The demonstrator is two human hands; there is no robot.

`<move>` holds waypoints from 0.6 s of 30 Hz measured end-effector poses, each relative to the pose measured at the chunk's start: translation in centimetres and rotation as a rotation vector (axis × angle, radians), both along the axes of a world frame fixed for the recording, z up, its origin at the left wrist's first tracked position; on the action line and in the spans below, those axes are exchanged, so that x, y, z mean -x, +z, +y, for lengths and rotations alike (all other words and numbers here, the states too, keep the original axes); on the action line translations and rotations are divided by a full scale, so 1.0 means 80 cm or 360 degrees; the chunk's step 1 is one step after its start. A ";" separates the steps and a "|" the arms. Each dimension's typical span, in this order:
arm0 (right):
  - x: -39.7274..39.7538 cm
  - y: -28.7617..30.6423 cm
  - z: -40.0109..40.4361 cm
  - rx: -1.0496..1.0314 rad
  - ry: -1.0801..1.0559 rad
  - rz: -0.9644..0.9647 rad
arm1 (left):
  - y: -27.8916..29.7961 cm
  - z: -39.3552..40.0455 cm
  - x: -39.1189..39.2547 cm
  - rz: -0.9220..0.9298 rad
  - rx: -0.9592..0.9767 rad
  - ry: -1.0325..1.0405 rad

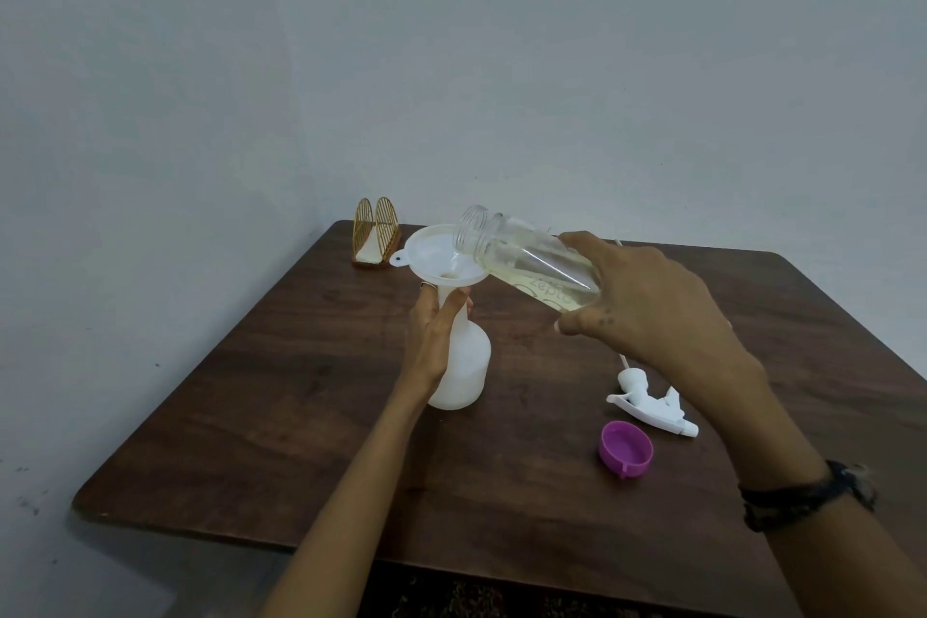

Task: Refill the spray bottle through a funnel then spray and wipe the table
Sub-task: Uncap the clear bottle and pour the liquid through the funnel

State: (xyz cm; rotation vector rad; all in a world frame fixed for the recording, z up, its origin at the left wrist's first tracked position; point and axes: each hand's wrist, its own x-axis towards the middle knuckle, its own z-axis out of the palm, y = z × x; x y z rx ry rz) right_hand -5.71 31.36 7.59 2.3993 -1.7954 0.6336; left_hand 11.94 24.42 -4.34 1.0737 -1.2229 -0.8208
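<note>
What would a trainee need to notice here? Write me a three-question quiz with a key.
1. True or false: the funnel sits in the neck of the white bottle.
2. Which hand tilts the clear bottle? A left hand B right hand
3. Fill in: the purple cap lies on the table beside the spray ____.

Key: 1 true; 2 B; 3 head.
</note>
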 end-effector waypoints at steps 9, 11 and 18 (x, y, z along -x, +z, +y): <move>-0.001 0.004 0.001 -0.0011 -0.0005 0.0045 | -0.002 0.000 -0.001 -0.0028 -0.0024 0.0016; -0.001 0.004 0.001 -0.0019 -0.0004 0.0037 | -0.002 -0.001 0.000 -0.0027 -0.0028 0.0005; -0.001 0.005 0.002 -0.0030 0.0006 0.0026 | 0.000 0.000 0.000 -0.0048 -0.0048 0.0025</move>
